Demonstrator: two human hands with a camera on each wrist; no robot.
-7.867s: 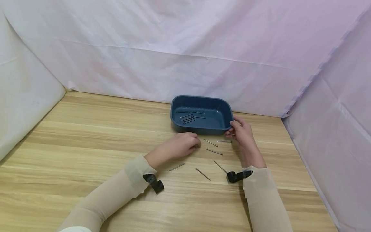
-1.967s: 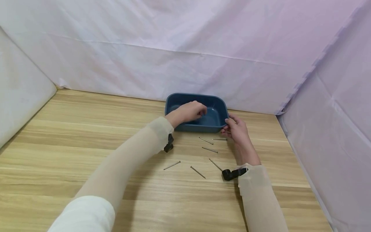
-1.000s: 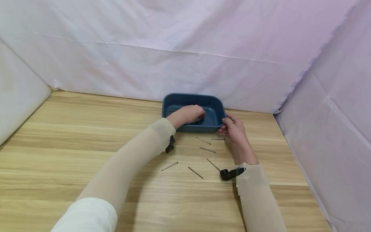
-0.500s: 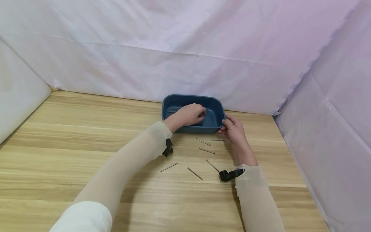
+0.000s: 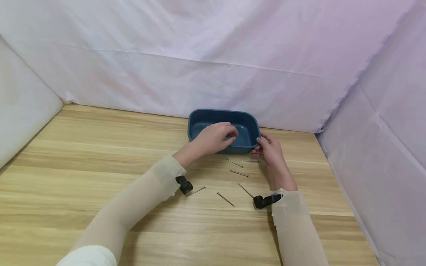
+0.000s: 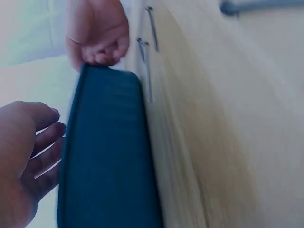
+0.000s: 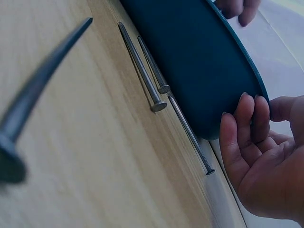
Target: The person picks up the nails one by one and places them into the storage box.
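"What is your left hand (image 5: 214,138) doing?"

"It hangs over the near edge of the blue tray (image 5: 223,111). My grip is loose, with nothing in it."

"Where are the nails (image 5: 239,173)?"

"On the desk (image 5: 100,155), just in front of the tray. I think one needs a small pinch next."

"And your right hand (image 5: 271,151)?"

"It pinches the tray's right corner."

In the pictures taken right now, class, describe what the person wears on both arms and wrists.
Both forearms are covered by thin, snug beige sleeves ending at the wrists; white fabric shows at the left sleeve's upper end. A small black camera mount is strapped under the left wrist and another under the right. The left hand and right hand are bare.
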